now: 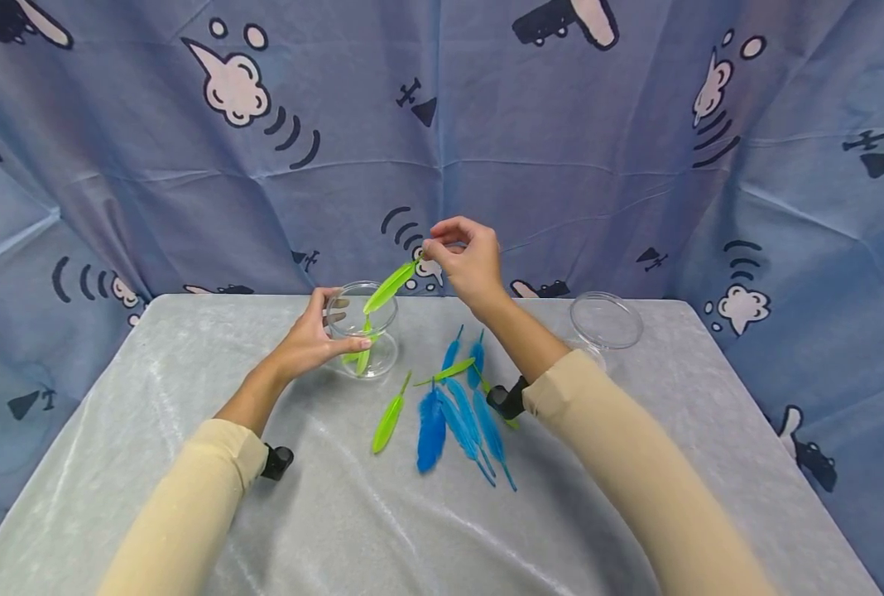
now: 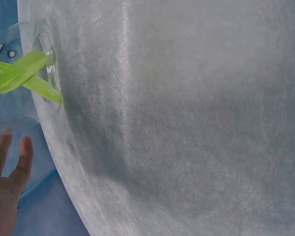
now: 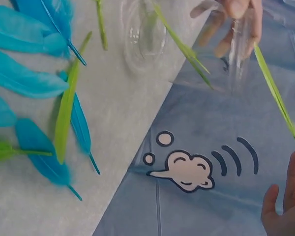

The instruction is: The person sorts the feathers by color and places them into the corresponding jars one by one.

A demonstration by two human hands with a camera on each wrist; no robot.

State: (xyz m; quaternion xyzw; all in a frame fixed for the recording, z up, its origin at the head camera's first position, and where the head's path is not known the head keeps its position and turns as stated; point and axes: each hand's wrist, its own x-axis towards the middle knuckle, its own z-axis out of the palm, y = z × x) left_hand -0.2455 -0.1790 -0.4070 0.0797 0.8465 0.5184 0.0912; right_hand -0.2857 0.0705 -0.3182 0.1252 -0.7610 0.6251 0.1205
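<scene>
My left hand (image 1: 309, 338) grips a clear round jar (image 1: 386, 335) standing on the table, thumb along the near side and fingers behind. Green feathers (image 1: 363, 358) lie inside and show through its wall. Above the rim, my right hand (image 1: 473, 263) pinches another green feather (image 1: 390, 287) by its quill, and the vane slants down over the jar's mouth. In the right wrist view this feather (image 3: 275, 96) reaches from my fingers toward the jar. Blue feathers (image 1: 430, 430) and a few green ones lie on the table between my arms, with a single green feather (image 1: 387, 424) on their left.
A second clear round jar (image 1: 607, 345) stands at the right, partly behind my right forearm. Grey cloth (image 1: 323, 513) covers the table. Directly behind its far edge hangs a blue patterned curtain (image 1: 367, 99).
</scene>
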